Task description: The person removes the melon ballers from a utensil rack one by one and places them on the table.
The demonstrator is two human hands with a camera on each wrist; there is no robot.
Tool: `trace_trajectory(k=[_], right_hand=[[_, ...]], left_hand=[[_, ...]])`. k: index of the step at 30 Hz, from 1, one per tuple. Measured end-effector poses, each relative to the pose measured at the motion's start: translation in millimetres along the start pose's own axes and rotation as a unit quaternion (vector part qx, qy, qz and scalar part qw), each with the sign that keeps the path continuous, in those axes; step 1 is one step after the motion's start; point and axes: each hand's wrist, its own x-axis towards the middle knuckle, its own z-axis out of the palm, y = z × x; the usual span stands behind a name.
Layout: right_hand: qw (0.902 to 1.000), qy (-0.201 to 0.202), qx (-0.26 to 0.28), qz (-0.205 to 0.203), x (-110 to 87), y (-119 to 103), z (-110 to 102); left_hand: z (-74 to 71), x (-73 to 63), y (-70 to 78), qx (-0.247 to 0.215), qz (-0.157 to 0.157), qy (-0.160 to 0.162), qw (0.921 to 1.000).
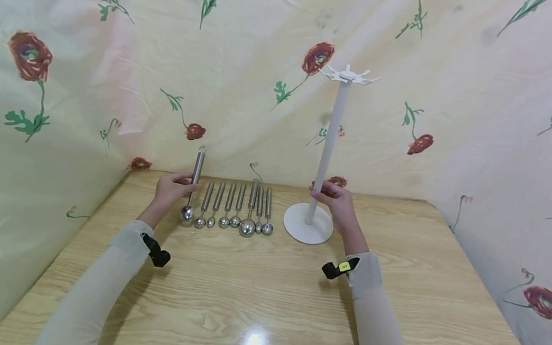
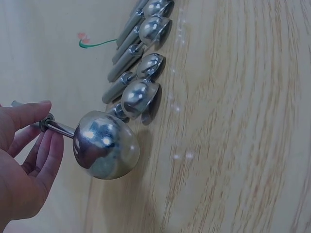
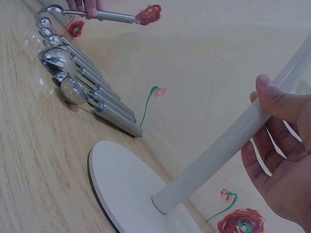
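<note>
My left hand pinches the handle of a shiny metal scoop between thumb and fingers. The scoop stands nearly upright, ring end up and round bowl down; whether the bowl touches the table I cannot tell. Just right of it, several smaller and larger metal scoops lie in a row, bowls toward me. With thumb and fingers around its white pole, my right hand grips a stand low down. The stand's round base rests on the table, and its top carries a ring of hooks.
The wood-grain table reaches back to a flower-printed cloth hanging behind and at both sides. The tall stand rises well above the scoops. Each wrist wears a small black camera.
</note>
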Motion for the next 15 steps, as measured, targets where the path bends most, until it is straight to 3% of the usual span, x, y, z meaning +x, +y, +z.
trace_trajectory(k=[15], right_hand=[[0.9999,0.0,0.009,-0.003,-0.3,-2.6,0.2]], left_hand=[[-6.2,-2.7,-0.4,0.084,0.022,-0.02,0.996]])
